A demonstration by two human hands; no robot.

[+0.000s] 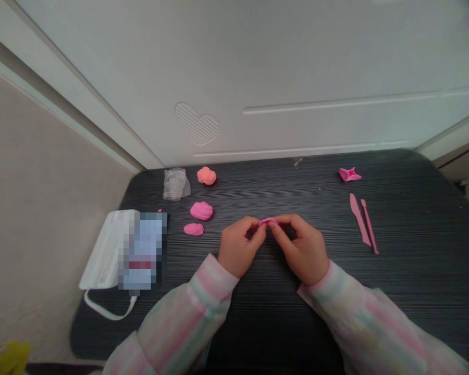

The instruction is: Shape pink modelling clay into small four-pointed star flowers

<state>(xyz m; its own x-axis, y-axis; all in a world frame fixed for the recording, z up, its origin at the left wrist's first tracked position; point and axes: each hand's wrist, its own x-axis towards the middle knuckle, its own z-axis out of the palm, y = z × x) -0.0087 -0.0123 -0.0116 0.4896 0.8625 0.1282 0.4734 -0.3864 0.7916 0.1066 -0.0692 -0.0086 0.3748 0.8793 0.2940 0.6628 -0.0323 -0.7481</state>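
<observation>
Between both hands, above the middle of the dark table, is a small strip of pink modelling clay (268, 221). My left hand (241, 244) pinches its left end between thumb and fingers. The right end is pinched by my right hand (301, 248) in the same way; the fingertips partly hide the clay. To the left of my left hand lie two pink clay lumps, a larger one (201, 210) and a smaller flattened one (194, 229). Behind them sits an orange clay lump (207, 176).
A crumpled clear plastic bag (176, 184) lies at the back left. Nearer stand a white case (105, 255) and a blurred-out device (144, 250) with a white cable (109, 314). On the right are a pink clay knife (358, 219), a thin pink stick tool (369, 226) and a folded pink piece (349, 175).
</observation>
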